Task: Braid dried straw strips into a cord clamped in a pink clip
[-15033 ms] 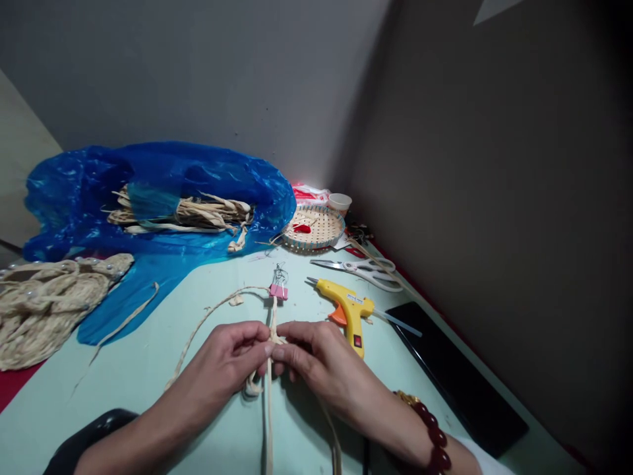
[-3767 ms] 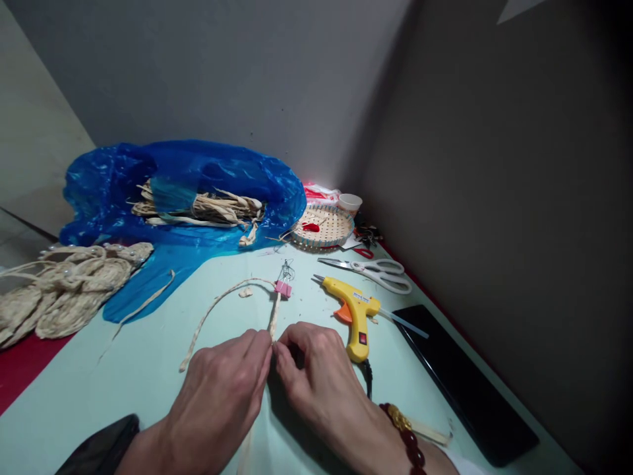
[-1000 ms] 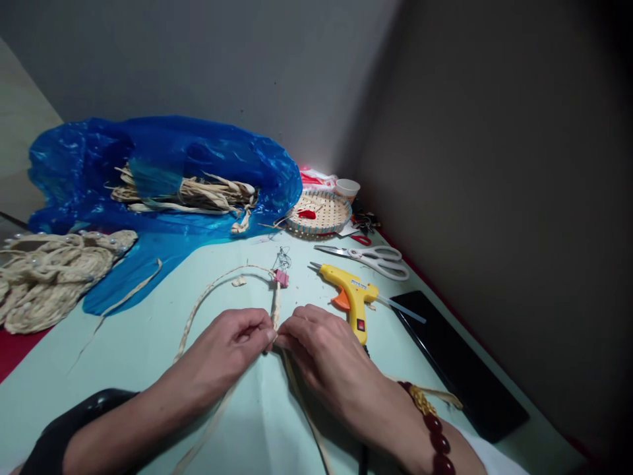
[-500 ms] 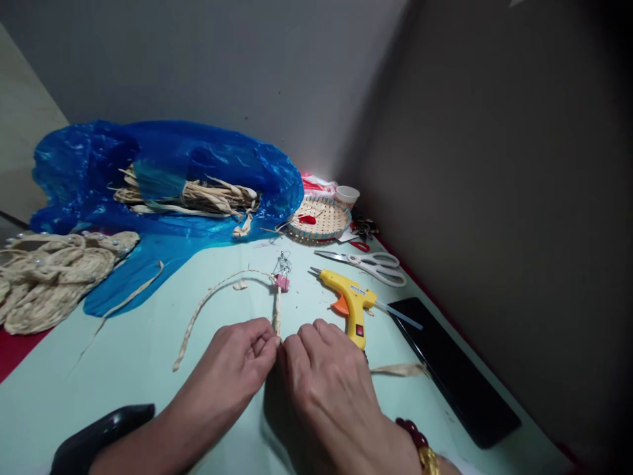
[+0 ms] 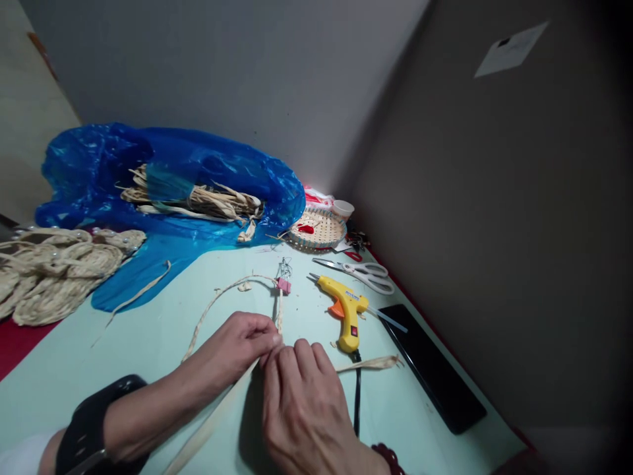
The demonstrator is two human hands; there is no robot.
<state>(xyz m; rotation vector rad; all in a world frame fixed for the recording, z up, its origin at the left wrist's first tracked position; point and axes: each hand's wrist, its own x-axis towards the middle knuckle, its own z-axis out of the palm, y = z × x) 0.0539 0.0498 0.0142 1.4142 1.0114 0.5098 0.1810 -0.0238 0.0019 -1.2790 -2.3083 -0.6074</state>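
A thin pale braid of dried plant fibre, perhaps corn husk, runs toward me from a pink binder clip. My left hand pinches the near end of this braid between thumb and fingers. Right beside it, touching, my right hand is curled with its fingertips hidden at the same spot; it grips the strands there. One loose flat strand slants from the fingers to the lower left. Another strand sticks out past my right hand. The braid's finished tail curves away left from the clip.
To the right lie a yellow glue gun, white-handled scissors and a black flat slab. A blue plastic bag with fibre bundles, a woven basket and coiled braided pieces stand behind and left.
My right hand has turned and drawn slightly nearer to me. A flat strand now shows slanting to the lower left beneath my left forearm. The whole view has shifted a little.
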